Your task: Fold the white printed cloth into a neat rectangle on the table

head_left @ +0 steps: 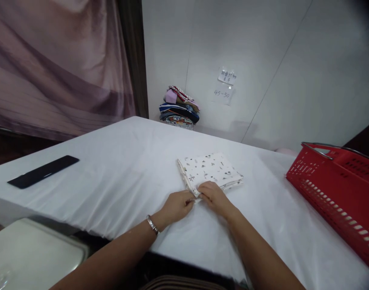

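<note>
A folded white cloth [211, 169] with a small scattered print lies on the white-covered table, several layers thick. At its near left corner, my left hand [178, 205] is closed with thumb and fingers pinching the edge. Right beside it, my right hand [213, 196] grips the same near edge, its fingers curled over the top layer. The two hands almost touch. My fingers hide part of the corner. A silver bracelet [153, 225] circles my left wrist.
A red plastic basket [332, 181] with a metal handle stands at the right. On the left lies a flat black rectangular object [43, 172]. Folded fabrics [180, 106] are stacked beyond the table's far edge, by the wall. A pale stool-like surface [33, 253] is at lower left.
</note>
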`<state>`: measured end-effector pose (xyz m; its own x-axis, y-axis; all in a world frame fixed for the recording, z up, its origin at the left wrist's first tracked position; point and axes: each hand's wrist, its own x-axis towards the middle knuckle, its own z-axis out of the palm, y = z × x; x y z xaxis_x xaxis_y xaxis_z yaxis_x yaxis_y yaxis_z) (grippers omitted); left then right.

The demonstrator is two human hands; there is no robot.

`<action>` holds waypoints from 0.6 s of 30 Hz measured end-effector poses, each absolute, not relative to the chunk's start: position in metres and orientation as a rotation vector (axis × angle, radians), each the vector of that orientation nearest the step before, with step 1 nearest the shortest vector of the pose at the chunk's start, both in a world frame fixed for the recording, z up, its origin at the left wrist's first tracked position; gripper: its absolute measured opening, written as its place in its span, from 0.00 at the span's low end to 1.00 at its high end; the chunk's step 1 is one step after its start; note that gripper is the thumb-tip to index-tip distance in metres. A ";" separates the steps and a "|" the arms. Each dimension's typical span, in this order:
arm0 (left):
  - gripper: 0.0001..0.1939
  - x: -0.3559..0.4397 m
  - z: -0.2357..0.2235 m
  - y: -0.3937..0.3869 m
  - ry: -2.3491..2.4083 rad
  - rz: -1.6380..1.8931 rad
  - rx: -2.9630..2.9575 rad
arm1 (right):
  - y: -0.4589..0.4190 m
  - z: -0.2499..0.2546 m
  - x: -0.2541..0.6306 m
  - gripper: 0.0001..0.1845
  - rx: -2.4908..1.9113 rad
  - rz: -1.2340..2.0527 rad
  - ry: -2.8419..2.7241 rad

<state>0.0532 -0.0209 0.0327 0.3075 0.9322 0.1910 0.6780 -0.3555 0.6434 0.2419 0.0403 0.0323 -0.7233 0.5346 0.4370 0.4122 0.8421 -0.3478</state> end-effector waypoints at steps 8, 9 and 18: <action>0.13 0.044 0.014 0.003 1.496 0.969 1.566 | 0.038 0.027 0.243 0.06 -0.739 0.331 -2.512; 0.15 0.042 0.015 0.009 1.533 0.957 1.453 | 0.037 0.028 0.242 0.06 -0.736 0.342 -2.504; 0.38 0.045 0.040 0.043 1.670 0.799 1.191 | 0.091 0.052 0.289 0.12 -1.420 0.415 -1.937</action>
<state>0.0447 0.0435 0.0398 -0.1246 0.9455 -0.3008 0.3590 0.3256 0.8747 0.2887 0.0910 0.0524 -0.1639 0.9262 0.3396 0.7055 0.3506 -0.6159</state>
